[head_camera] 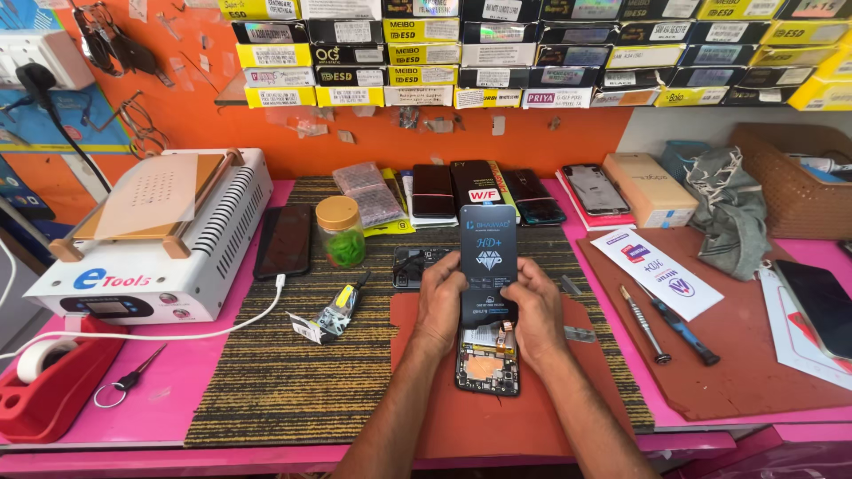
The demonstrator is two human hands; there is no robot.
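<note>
Both hands (490, 306) — screen's (488, 257) side edges

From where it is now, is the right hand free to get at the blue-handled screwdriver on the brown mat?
Probably not at once: the right hand is gripping the dark display panel together with the left hand. The path to the blue-handled screwdriver itself looks unobstructed.

A single view comes from a camera on the person's head, looking forward and steeply down over the pink surface (222, 390). It sits close: both forearms enter from the near edge at the bottom centre, and the left hand (441, 302) and right hand (537, 306) fall just below the middle of the frame. The far wall with its shelf of boxes (532, 53) fills the top. The view spans the surface from the white machine (151, 239) at left to the wicker basket (794, 177) at right.
</note>
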